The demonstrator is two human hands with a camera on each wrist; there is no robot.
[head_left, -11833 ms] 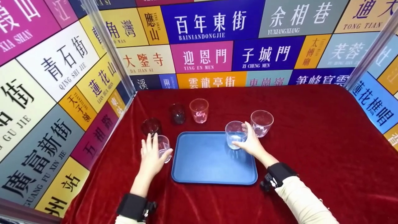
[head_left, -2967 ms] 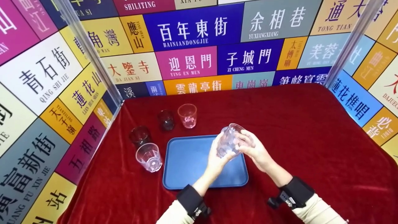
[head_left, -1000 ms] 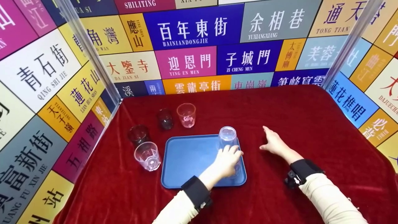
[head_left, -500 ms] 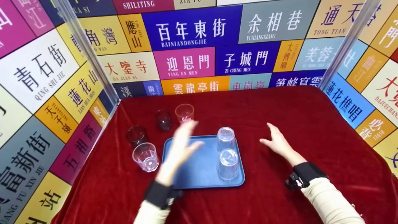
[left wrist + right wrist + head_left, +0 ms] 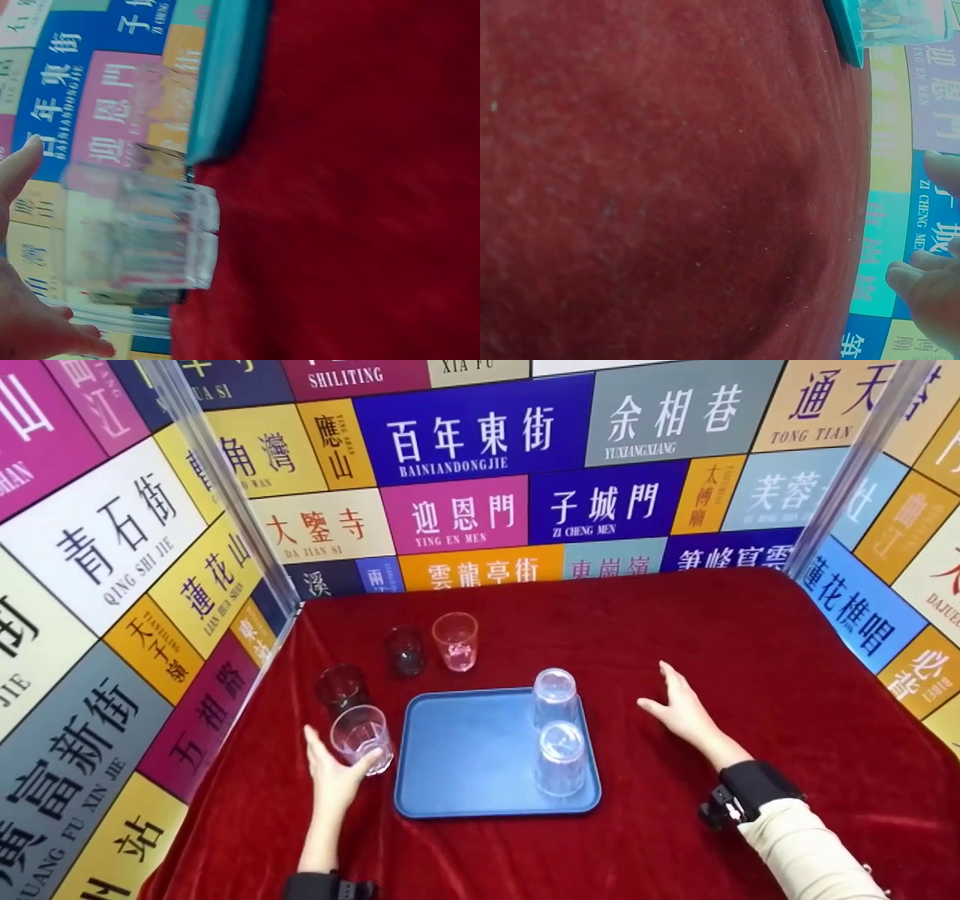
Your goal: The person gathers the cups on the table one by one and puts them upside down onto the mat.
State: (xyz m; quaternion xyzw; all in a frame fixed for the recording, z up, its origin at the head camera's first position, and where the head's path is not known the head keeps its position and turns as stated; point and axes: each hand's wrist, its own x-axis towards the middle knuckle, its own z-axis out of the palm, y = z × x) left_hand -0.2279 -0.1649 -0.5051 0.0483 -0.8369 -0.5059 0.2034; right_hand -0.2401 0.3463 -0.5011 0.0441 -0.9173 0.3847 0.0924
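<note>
Two upturned cups [image 5: 561, 761] on tray [image 5: 465, 761]; L hand [image 5: 334, 772] spread, empty, by upright clear cup [image 5: 358, 727] L of tray, best gripped round sides w/o nudging dark cup [image 5: 341, 684] behind; R hand [image 5: 685, 711] empty too, spread

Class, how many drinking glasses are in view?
6: two upturned clear glasses on the blue tray; a clear tumbler by the left hand; a dark glass behind it; a smoky glass and a pink glass beyond the tray.
</note>
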